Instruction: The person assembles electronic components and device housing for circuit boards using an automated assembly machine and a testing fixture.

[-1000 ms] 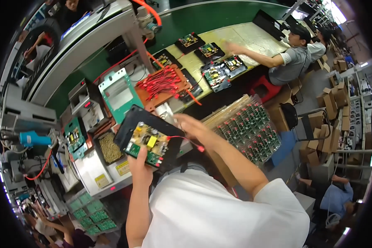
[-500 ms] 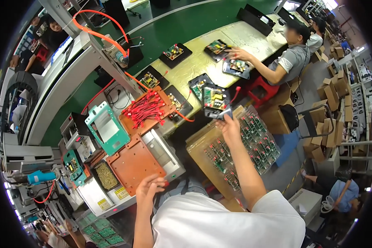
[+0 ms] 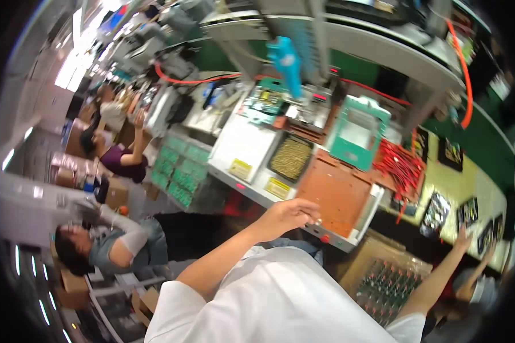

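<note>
My left hand rests at the front edge of an orange plate on a white fixture; its fingers are loosely bent and nothing shows in it. My right hand is stretched far to the right with its fingers apart and holds nothing. It is just below a black tray with a circuit board, which lies on a yellowish mat. Under my right arm stands a cardboard box of upright green circuit boards.
Behind the plate are a teal frame, a bundle of red wires and a tray of small gold parts. A blue tool hangs above. Green boards are stacked at the left, near two seated people.
My view has swung left. My right hand carried the tray with the board out to the mat and let go of it. My left hand has stayed at the plate's edge.
</note>
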The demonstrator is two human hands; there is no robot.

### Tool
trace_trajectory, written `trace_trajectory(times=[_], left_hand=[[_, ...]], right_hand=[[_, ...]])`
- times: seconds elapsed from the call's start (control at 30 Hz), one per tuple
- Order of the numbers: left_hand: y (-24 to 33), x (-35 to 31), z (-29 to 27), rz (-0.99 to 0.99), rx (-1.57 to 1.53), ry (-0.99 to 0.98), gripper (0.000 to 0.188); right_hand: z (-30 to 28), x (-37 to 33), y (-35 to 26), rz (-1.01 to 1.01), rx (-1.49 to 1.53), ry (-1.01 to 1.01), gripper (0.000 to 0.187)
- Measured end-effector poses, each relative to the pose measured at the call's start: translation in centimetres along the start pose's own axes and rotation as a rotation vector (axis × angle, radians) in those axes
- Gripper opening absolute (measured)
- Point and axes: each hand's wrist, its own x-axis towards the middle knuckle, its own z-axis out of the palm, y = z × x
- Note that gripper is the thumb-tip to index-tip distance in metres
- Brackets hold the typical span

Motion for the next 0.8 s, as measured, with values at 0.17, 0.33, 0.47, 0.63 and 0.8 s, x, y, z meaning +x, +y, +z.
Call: trace_trajectory(times=[0.17,0.33,0.47,0.63,0.8], left_hand=[[-1.0,-0.5,-5.6,0.192,0.121,0.394,0.026],[-3.1,3.1,-15.8,0.37,0.214,0.91,0.02],[-6.0,8.1,-20.2,0.483,0.336,1.162,0.021],[-6.2,11.1,-24.4,0.407,0.862,1.36,0.02],[-6.0,12.6,-25.8,0.32,1.4,1.473,0.04]], right_hand=[[4.4,-4.1,6.5,-0.202,-0.219,-0.391,0.04],[7.9,-12.7,13.5,-0.229,-0.282,-0.455,0.034],[8.5,-12.3,8.3,-0.325,-0.333,-0.454,0.034],[6.5,-14.3,2.2,-0.543,-0.454,-0.347,0.032],[1.0,-17.8,-6.5,-0.624,-0.476,-0.279,0.03]])
